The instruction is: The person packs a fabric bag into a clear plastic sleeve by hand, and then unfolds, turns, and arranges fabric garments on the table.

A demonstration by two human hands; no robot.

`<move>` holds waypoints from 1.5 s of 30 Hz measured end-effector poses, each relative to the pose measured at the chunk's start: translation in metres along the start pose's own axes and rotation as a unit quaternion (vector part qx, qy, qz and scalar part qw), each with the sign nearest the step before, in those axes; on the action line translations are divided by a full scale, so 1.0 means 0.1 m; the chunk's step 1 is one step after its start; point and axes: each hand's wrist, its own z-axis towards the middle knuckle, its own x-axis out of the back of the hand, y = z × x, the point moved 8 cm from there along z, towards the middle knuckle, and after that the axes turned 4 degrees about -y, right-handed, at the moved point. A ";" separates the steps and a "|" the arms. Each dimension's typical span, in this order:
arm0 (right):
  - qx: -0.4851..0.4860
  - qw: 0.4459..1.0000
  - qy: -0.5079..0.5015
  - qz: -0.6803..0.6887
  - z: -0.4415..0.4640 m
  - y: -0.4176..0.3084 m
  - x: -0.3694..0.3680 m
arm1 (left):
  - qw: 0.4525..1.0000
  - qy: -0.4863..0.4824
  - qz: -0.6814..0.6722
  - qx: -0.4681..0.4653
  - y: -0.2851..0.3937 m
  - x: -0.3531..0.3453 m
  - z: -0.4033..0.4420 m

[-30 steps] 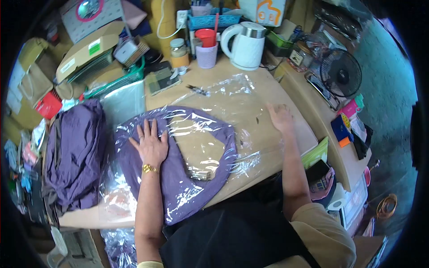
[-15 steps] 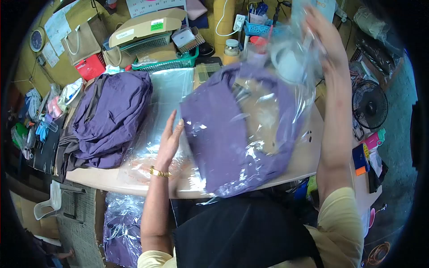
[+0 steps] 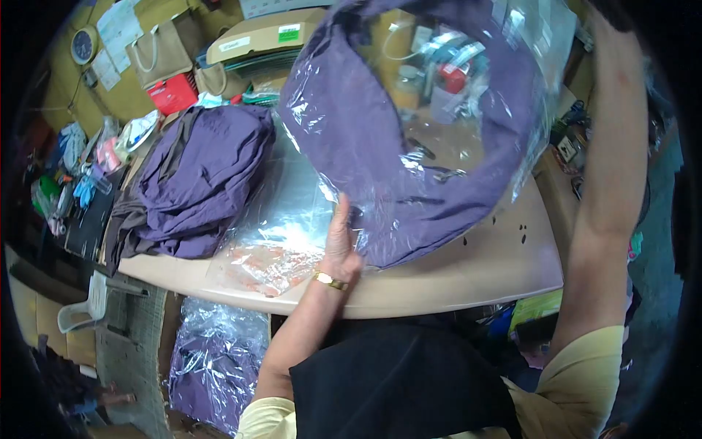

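Note:
A clear plastic bag (image 3: 537, 95) with a folded purple garment (image 3: 351, 117) inside hangs tilted above the table. The garment curves round an open middle, through which jars and cups show. At the bag's lower left edge is my left hand (image 3: 341, 245), its thumb in front and its fingers wrapped behind the plastic. My right arm reaches up past the bag's right side, and its hand is lost in the dark top edge of the view. Flat clear bags (image 3: 281, 212) lie on the table left of my left hand. Beside them is a heap of purple cloth (image 3: 201, 179).
The table (image 3: 439, 285) has a curved front edge, with small dark specks at its right. Below, at the left, a box holds purple items in plastic (image 3: 216, 358). Cardboard (image 3: 252, 40), handbags (image 3: 164, 55) and a red pouch (image 3: 172, 94) stand at the back left. A white chair (image 3: 84, 304) is on the floor.
The bagged garment, flat on the table at first, has been lifted and tilted up. My left hand has moved from lying spread on it to its lower edge. My right hand has risen to the top edge.

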 end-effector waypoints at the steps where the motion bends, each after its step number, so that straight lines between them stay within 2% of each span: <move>1: -0.038 0.998 -0.024 -0.034 -0.09 0.20 0.55 | 0.991 0.056 0.116 -0.030 0.26 0.18 -0.10; 2: -0.087 0.992 -0.065 -0.060 -0.16 0.63 1.07 | 0.965 0.112 0.229 -0.057 0.55 0.34 -0.24; 4: -0.065 0.969 0.010 -0.237 -1.41 0.24 0.04 | 0.892 0.233 0.364 -0.134 1.16 0.40 -0.75; 5: -0.150 0.934 -0.023 -0.322 -1.89 0.53 -0.07 | 0.831 0.232 0.496 -0.101 1.49 0.64 -0.92; 6: -0.186 0.920 -0.064 -0.339 -2.30 1.08 0.08 | 0.752 0.226 0.617 -0.064 1.75 0.87 -1.08; 7: -0.199 0.910 -0.038 -0.363 -2.83 1.49 0.01 | 0.607 0.272 0.743 -0.079 1.93 0.76 -1.32; 8: -0.254 0.928 -0.066 -0.264 -3.32 1.85 -0.08 | 0.438 0.305 0.841 -0.090 2.02 0.52 -1.49; 9: -0.300 0.889 -0.113 -0.327 -3.70 2.10 -0.15 | 0.437 0.306 0.841 -0.088 2.00 0.39 -1.48; 10: -0.365 0.889 -0.105 -0.255 -3.98 2.18 -0.38 | 0.313 0.247 0.895 -0.201 1.93 -0.01 -1.41; 11: -0.341 0.908 -0.137 -0.201 -4.10 2.33 -0.61 | 0.178 0.178 0.917 -0.309 1.76 -0.44 -1.36; 12: -0.316 0.922 -0.169 -0.147 -4.20 2.39 -0.81 | 0.387 0.147 0.867 -0.277 1.54 -0.62 -1.13; 13: -0.348 0.917 -0.174 -0.085 -4.22 2.30 -1.07 | 0.482 0.083 0.841 -0.231 1.21 -0.73 -0.86; 14: -0.375 0.909 -0.179 -0.022 -4.17 2.16 -1.37 | 0.511 -0.008 0.820 -0.258 0.85 -0.97 -0.64; 16: -0.388 0.892 -0.217 0.079 -4.03 1.86 -1.81 | 0.642 -0.065 0.730 -0.226 0.28 -1.12 -0.25; 17: -0.387 0.894 -0.214 0.076 -3.97 1.79 -1.86 | 0.642 -0.070 0.730 -0.225 0.18 -1.12 -0.09; 19: -0.293 0.925 -0.222 0.095 -3.79 1.58 -1.91 | 0.579 -0.106 0.773 -0.235 0.02 -1.08 0.23; 20: -0.294 0.926 -0.219 0.092 -3.75 1.57 -1.83 | 0.580 -0.110 0.772 -0.235 0.04 -1.05 0.30; 22: -0.353 0.911 -0.204 0.057 -3.76 1.67 -1.60 | 0.582 -0.114 0.771 -0.232 0.15 -0.99 0.37; 24: -0.350 0.920 -0.169 0.043 -3.75 1.75 -1.36 | 0.650 -0.072 0.711 -0.260 0.38 -0.95 0.35; 26: -0.325 0.936 -0.133 -0.010 -3.76 1.94 -0.95 | 0.702 -0.101 0.630 -0.316 0.72 -0.98 0.33; 28: -0.339 0.931 -0.112 -0.075 -3.75 2.03 -0.59 | 0.778 -0.133 0.545 -0.282 1.03 -1.04 0.26; 30: -0.332 0.927 -0.134 -0.111 -3.74 2.10 -0.32 | 0.856 -0.179 0.421 -0.241 1.30 -1.02 0.28; 31: -0.323 0.922 -0.154 -0.149 -3.73 2.10 -0.27 | 0.864 -0.175 0.403 -0.246 1.40 -1.09 0.24; 32: -0.322 0.922 -0.154 -0.148 -3.71 2.08 -0.25 | 0.844 -0.219 0.426 -0.240 1.46 -1.22 0.21; 34: -0.340 0.911 -0.200 -0.116 -3.71 2.01 -0.29 | 0.794 -0.196 0.522 -0.242 1.60 -1.31 0.23; 35: -0.340 0.911 -0.200 -0.117 -3.68 2.00 -0.24 | 0.794 -0.196 0.522 -0.242 1.68 -1.33 0.26; 37: -0.295 0.873 -0.350 -0.169 -3.69 1.97 -0.32 | 0.710 -0.181 0.637 -0.238 1.75 -1.39 0.30; 38: -0.296 0.873 -0.349 -0.169 -3.69 2.01 -0.29 | 0.710 -0.182 0.637 -0.237 1.78 -1.44 0.29; 40: -0.191 0.954 -0.229 -0.017 -3.53 1.88 -0.22 | 0.623 -0.153 0.750 -0.160 1.75 -1.48 0.32; 41: -0.192 0.954 -0.229 -0.017 -3.54 1.88 -0.25 | 0.582 -0.129 0.792 -0.133 1.77 -1.47 0.32; 42: -0.187 0.959 -0.175 0.123 -3.53 1.83 -0.26 | 0.581 -0.128 0.792 -0.134 1.82 -1.47 0.33; 43: -0.178 0.941 -0.119 0.261 -3.49 1.81 -0.26 | 0.582 -0.138 0.797 -0.089 1.82 -1.42 0.36; 44: -0.178 0.941 -0.119 0.262 -3.50 1.88 -0.24 | 0.581 -0.147 0.799 -0.042 1.81 -1.37 0.39; 45: -0.147 0.923 -0.167 0.316 -3.49 1.92 -0.28 | 0.582 -0.164 0.796 -0.031 1.82 -1.37 0.39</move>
